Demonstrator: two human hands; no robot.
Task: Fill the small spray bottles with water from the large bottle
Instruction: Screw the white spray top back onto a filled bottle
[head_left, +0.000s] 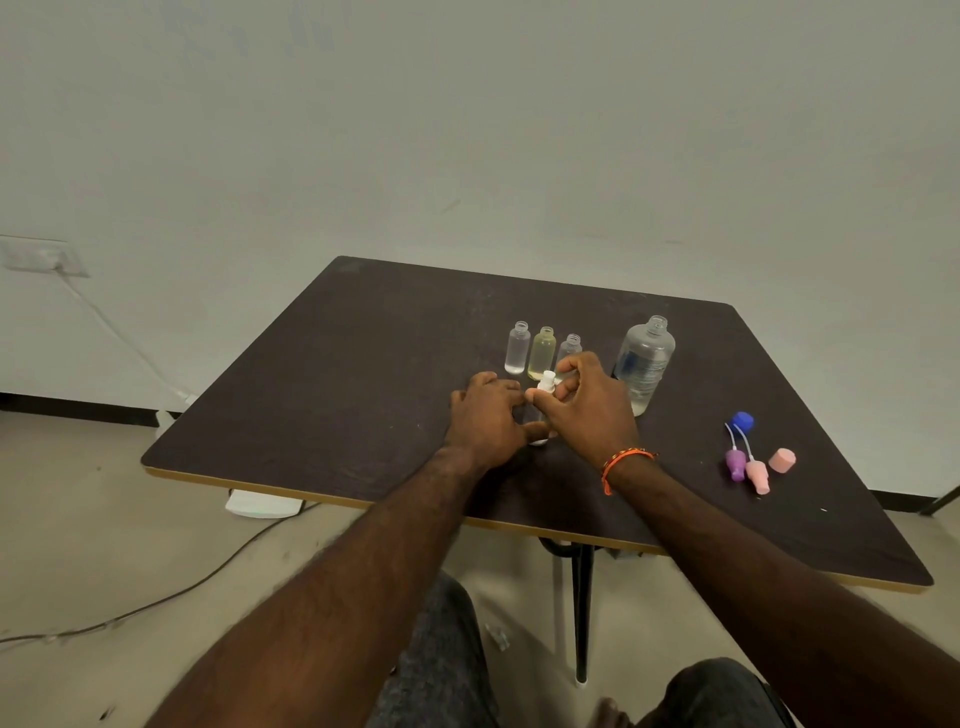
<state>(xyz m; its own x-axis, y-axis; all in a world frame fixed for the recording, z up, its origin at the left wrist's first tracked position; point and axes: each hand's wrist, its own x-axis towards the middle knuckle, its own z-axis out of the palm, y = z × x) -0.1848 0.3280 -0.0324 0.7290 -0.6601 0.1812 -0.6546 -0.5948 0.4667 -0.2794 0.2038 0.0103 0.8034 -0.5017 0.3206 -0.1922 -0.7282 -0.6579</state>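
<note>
Spray bottle, near the uncapped large bottle, stood pinched by left hand; right hand gripped its white top; a jerky twist might tip it.

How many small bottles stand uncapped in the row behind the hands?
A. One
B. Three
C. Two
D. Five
B: three open-necked small bottles stand side by side there, a clear one, a yellowish one and a third partly hidden by the right hand.

No text can be read; the large bottle bears a label too blurred to make out.
</note>
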